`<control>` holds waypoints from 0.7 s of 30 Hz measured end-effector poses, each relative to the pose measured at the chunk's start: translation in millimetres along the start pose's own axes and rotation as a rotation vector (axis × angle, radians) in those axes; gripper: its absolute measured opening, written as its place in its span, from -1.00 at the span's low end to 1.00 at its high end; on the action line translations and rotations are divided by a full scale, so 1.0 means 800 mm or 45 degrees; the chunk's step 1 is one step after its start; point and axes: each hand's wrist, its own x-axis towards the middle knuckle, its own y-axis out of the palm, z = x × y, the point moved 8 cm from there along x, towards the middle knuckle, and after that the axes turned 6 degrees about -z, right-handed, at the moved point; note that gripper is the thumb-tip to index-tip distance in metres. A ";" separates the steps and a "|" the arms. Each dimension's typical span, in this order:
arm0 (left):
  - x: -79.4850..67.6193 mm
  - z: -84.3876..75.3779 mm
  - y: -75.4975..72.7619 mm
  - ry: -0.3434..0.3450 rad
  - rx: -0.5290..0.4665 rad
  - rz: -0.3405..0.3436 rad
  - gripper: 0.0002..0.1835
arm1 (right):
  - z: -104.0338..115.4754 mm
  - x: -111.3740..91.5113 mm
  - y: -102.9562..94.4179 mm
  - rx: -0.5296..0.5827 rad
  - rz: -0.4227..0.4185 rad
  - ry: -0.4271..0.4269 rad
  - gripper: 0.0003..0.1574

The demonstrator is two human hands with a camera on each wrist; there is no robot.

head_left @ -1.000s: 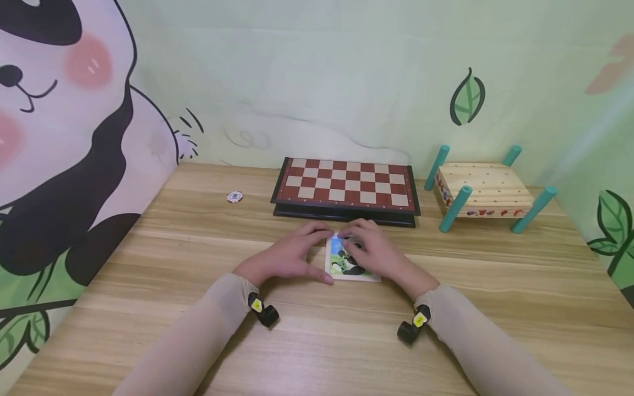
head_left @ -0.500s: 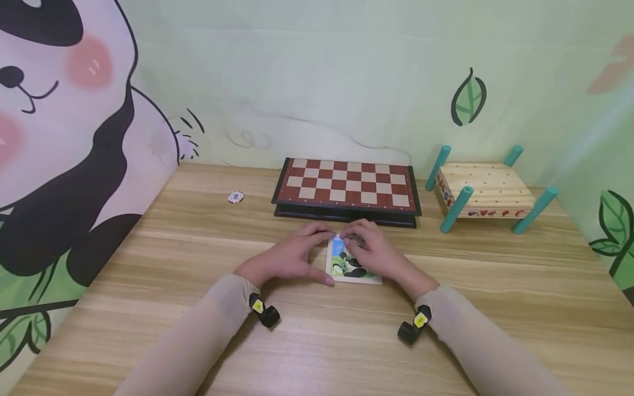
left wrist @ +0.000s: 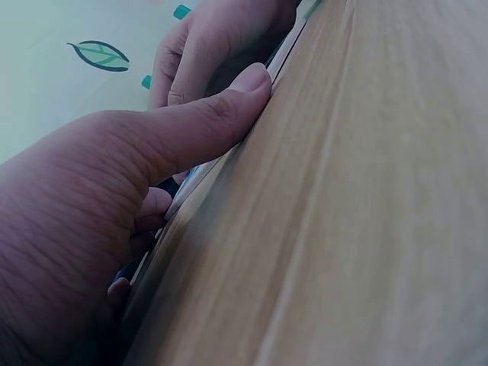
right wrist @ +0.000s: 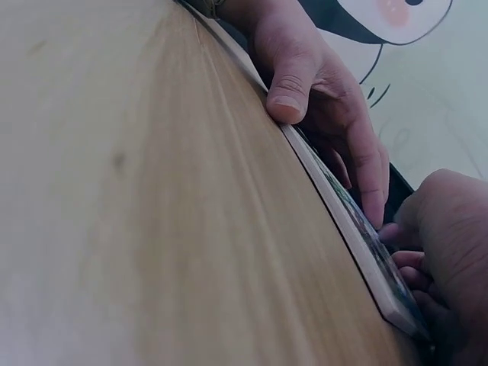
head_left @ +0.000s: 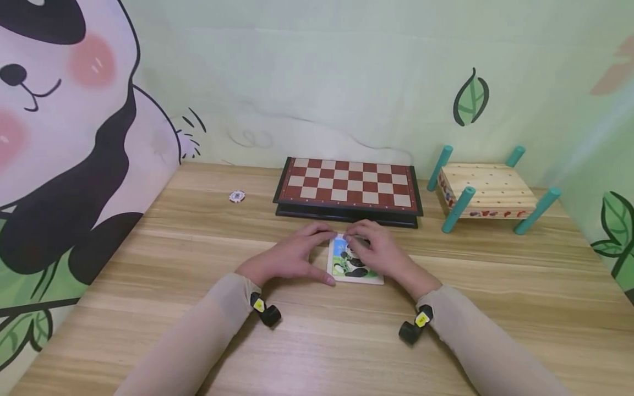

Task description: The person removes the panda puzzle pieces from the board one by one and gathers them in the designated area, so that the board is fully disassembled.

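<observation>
A small flat panda picture board [head_left: 340,264] with a pale border lies on the wooden table. My left hand [head_left: 292,255] holds its left side, the thumb at the near corner and the index finger reaching the far corner. Over the upper right of the picture is my right hand [head_left: 383,252], fingers bent and thumb near the index finger, hiding that part. In the right wrist view, the right fingertips are right at the surface of the board [right wrist: 343,216]; I cannot tell whether they pinch anything. The left thumb [left wrist: 221,114] lies along the near edge in the left wrist view.
Just behind the hands lies a folded red-and-white chessboard [head_left: 349,184] in a black case. A wooden block with turquoise legs [head_left: 487,187] stands at the back right. A poker chip [head_left: 237,196] is at the back left. A painted wall [head_left: 307,77] closes the far side.
Both hands keep nearly the same pose around the board. The whole head view has shifted very slightly, moving everything a little to the right.
</observation>
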 end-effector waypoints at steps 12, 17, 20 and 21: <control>0.000 0.000 0.002 -0.008 0.024 0.016 0.17 | -0.007 0.001 0.006 0.137 0.072 0.084 -0.69; 0.000 -0.001 0.000 0.013 0.030 0.007 0.17 | -0.010 0.001 0.007 0.177 0.083 0.132 -0.68; 0.000 -0.003 -0.001 0.019 0.030 0.013 0.17 | -0.012 0.000 0.007 0.211 0.083 0.167 -0.69; 0.000 -0.004 -0.001 0.017 0.032 0.016 0.16 | -0.012 0.000 0.007 0.220 0.085 0.175 -0.70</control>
